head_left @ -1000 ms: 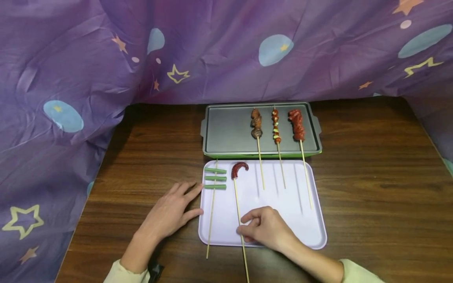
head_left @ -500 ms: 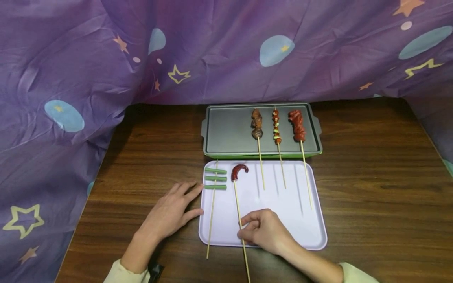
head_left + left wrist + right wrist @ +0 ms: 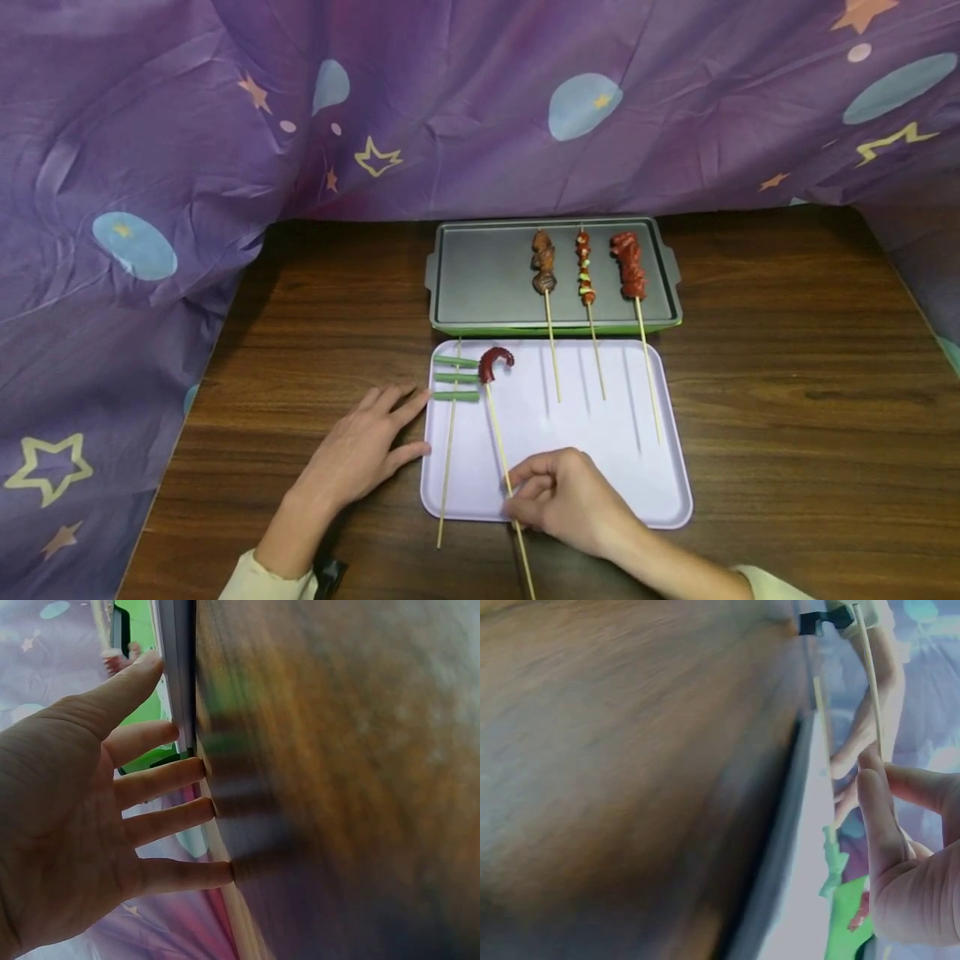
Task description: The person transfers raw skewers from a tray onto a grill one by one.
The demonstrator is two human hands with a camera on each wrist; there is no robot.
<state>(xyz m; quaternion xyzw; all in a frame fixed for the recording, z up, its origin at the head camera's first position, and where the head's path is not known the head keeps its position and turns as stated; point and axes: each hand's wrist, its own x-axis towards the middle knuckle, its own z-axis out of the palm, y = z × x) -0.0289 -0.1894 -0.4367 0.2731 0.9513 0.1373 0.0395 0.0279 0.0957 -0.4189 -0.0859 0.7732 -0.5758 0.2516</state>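
Wooden, seemingly light and stiff, the skewer (image 3: 494,417) slants over the tray (image 3: 652,492) beside the greens (image 3: 456,378), best held by its stick (image 3: 499,442), where my right hand (image 3: 566,500) pinches, my left hand (image 3: 360,450) spread at the tray's edge.

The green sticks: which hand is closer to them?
Left. The left hand is just left of the green sticks; the right hand is farther off, toward the lower right.

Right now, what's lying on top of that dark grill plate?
A brown skewer, a thin red-and-green skewer and a chunky red skewer lie with loaded ends on the grill plate, their sticks jutting past its near edge. The surface directly beneath them is hidden.
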